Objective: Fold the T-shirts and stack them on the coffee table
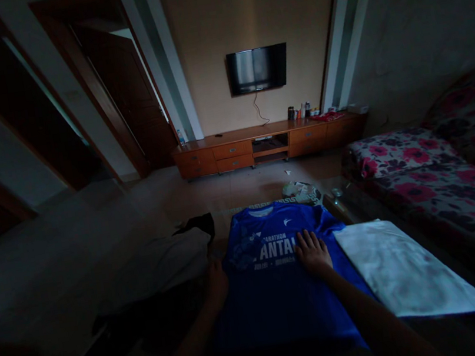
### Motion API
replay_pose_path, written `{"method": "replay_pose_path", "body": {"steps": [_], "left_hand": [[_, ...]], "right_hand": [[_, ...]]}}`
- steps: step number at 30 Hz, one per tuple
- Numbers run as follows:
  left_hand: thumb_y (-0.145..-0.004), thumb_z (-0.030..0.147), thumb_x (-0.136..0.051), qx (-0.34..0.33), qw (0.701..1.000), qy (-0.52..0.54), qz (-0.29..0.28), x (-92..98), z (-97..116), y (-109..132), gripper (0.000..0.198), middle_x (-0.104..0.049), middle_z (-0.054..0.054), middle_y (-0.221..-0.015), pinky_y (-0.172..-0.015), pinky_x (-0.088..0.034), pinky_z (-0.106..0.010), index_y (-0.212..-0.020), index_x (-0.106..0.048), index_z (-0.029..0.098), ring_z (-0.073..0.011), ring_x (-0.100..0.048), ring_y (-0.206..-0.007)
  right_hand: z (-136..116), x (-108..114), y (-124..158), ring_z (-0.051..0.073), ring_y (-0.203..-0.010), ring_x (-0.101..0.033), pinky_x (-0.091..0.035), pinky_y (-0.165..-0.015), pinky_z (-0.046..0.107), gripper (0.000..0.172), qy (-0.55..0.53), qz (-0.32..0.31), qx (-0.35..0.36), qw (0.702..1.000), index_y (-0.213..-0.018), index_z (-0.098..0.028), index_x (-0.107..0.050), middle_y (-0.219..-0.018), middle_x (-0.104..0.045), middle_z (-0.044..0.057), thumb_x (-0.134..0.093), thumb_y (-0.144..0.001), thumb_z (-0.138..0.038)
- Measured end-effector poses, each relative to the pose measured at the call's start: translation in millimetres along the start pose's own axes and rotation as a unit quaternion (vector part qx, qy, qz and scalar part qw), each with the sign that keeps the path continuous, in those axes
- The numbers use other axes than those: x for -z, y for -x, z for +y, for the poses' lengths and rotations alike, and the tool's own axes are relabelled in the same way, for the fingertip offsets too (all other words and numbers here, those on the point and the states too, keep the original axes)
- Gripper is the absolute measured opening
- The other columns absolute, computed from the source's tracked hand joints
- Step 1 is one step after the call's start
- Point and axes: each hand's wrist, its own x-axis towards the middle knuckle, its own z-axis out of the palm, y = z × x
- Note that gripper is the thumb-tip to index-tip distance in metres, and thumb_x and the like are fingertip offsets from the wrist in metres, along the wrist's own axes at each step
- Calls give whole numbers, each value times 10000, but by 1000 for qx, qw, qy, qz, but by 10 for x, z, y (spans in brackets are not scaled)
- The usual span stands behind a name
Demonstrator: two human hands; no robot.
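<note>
A blue T-shirt [282, 296] with white marathon lettering lies spread front side up before me, its neckline pointing away. Part of its left side looks folded inward over the print. My left hand [216, 281] is at the shirt's left edge, fingers curled and closed on the fabric; the fingertips are dim. Flat on the chest lettering rests my right hand [315, 252], fingers stretched and slightly apart. To the right lies a folded white cloth [406, 266], touching the shirt's side. Dark and grey clothes [161, 266] are heaped on the left.
Beyond the shirt is a patterned table edge [263, 204] with a crumpled bag [302, 190]. A flowered sofa [425, 179] stands at the right. Across the tiled floor are a wooden TV cabinet [233, 150], a wall-mounted television [257, 69] and a partly open door [126, 93].
</note>
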Motion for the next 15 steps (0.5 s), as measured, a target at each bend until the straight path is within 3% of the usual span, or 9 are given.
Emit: {"method": "replay_pose_path", "body": {"steps": [6,9,12,15], "left_hand": [[-877,71,-394,20,998,-56,-7,201,-45,232,514,-637,-192,-1221,-997,-431,-433,-1353,-564,160,-315,-616,-1148],[-828,95,-467,12,998,-65,10,263,24,250,534,-594,-192,-1314,-1049,-405,-447,-1349,-563,159,-327,-566,-1230],[-840,126,-486,-106,994,-38,7,230,122,221,553,-499,-154,-1488,-1151,-334,-437,-1387,-543,181,-295,-448,-1383],[-915,250,-488,-224,975,6,-7,120,155,200,567,-397,-91,-1599,-1214,-264,-459,-1481,-463,231,-269,-330,-1483]], "right_hand": [[-81,-32,249,260,-1560,-41,-92,-1225,484,646,-12,-29,11,999,-1622,-263,-178,-1701,-86,49,-209,-1033,-529],[-85,42,264,284,-1551,-81,-136,-1210,507,651,-33,-43,26,998,-1612,-250,-231,-1696,-132,70,-246,-1028,-536],[3,227,166,305,-1477,-280,-263,-1149,521,583,-71,-40,29,996,-1543,-273,-394,-1632,-313,84,-285,-1023,-512],[226,451,-19,307,-1367,-413,-317,-1101,509,503,-95,38,-60,993,-1458,-251,-502,-1509,-453,137,-336,-1016,-424]]}}
